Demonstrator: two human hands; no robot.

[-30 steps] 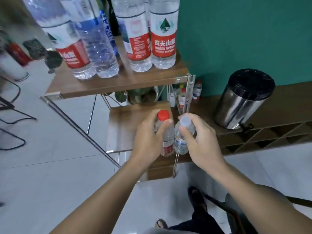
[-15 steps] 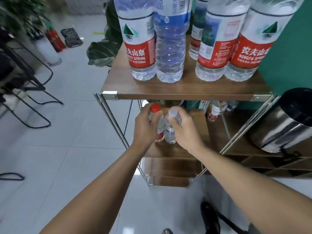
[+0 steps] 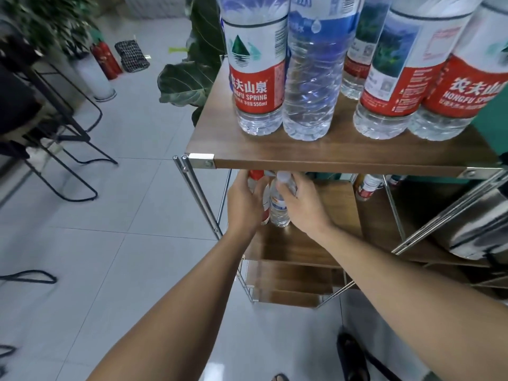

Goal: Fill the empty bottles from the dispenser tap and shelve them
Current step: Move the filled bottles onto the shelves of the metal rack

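Under the top shelf's edge (image 3: pixel 343 164), left hand (image 3: pixel 243 204) gripping red-capped bottle (image 3: pixel 257 176), right hand (image 3: pixel 301 206) gripping clear-capped bottle (image 3: pixel 279 207).

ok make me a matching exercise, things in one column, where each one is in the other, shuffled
Things:
1. red-cap bottle
2. clear-cap bottle
3. blue-label bottle
4. fire extinguisher

Places:
A. on the floor, far left
B. in the right hand, under the top shelf
C. standing on the top shelf
D. in the left hand, under the top shelf

Pairs: 1-D, 2-B, 3-C, 4-A
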